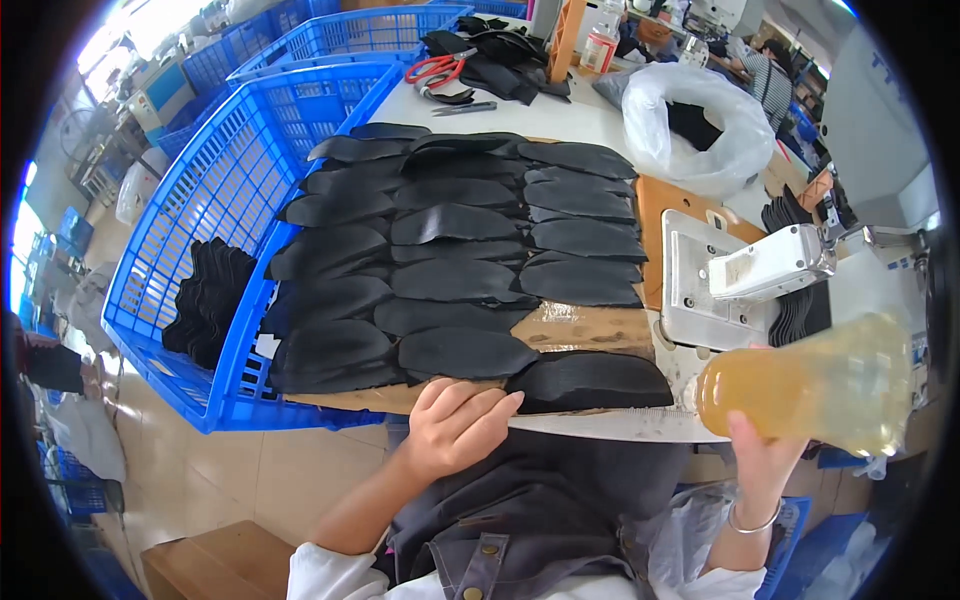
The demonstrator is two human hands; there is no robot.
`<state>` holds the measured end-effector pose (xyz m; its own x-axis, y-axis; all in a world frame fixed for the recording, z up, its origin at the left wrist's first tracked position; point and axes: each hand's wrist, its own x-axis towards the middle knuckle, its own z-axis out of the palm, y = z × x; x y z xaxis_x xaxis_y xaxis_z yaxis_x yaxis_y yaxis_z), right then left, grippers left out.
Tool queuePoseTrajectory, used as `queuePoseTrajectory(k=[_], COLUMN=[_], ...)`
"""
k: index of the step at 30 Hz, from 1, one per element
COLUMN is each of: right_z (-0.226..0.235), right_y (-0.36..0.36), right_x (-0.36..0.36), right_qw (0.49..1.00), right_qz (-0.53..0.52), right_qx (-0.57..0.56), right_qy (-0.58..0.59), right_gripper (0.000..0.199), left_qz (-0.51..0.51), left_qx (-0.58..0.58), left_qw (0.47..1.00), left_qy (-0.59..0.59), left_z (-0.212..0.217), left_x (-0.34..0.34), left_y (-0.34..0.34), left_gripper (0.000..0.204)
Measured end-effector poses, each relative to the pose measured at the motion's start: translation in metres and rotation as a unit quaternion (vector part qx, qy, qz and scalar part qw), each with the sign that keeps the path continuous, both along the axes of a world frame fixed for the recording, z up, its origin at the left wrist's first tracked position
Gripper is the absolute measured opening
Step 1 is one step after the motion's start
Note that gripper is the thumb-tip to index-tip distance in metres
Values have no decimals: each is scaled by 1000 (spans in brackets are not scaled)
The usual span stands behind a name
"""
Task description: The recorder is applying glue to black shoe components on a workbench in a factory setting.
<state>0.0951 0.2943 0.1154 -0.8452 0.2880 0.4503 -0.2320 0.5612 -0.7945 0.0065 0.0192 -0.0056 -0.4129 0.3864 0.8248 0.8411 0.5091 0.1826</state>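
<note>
Several overlapping rows of black curved pieces point(460, 280) cover a brown board on the table. At the near edge lies one separate black piece point(590, 382). My left hand point(455, 425) is closed at the board's front edge, its thumb tip by the left end of that piece; whatever the fingers pinch is hidden. In my right hand point(765, 450) is a clear plastic bottle point(800, 385), tipped on its side and partly filled with amber liquid. Its narrow end points left, close to the right end of the near piece.
A blue basket point(225, 415) at left holds stacked black pieces point(212, 300). Behind the board lie red-handled scissors point(437, 70) and small snips point(465, 109). A white sewing machine point(765, 265) stands right, below a clear plastic bag point(650, 110). Another person point(770, 85) sits farther back.
</note>
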Motion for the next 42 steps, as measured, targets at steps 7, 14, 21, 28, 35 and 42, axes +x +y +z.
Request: queuePoseTrajectory(k=[7, 14, 21, 28, 35, 42], right_z=[22, 4, -27, -103, -122, -115], right_y=[-82, -37, 56, 86, 89, 84], right_x=[-45, -32, 19, 19, 12, 5], right_qw=[963, 913, 981, 960, 906, 921], right_qz=[203, 156, -75, -15, -2, -20], right_qx=[64, 375, 156, -267, -418, -384], right_qy=[-163, -26, -92, 82, 65, 64], right_gripper=[66, 57, 65, 63, 64, 69], left_qz=[-3, 13, 27, 159, 174, 159], left_qx=[0, -25, -12, -128, -261, -418], left_qw=[1000, 999, 999, 979, 948, 894], left_qy=[-26, -17, 18, -2, -61, 35], left_z=[11, 10, 40, 116, 99, 84], left_x=[3, 3, -4, -139, -235, -256], left_y=[-4, 4, -3, 1, -5, 34], left_gripper=[35, 34, 20, 8, 25, 13])
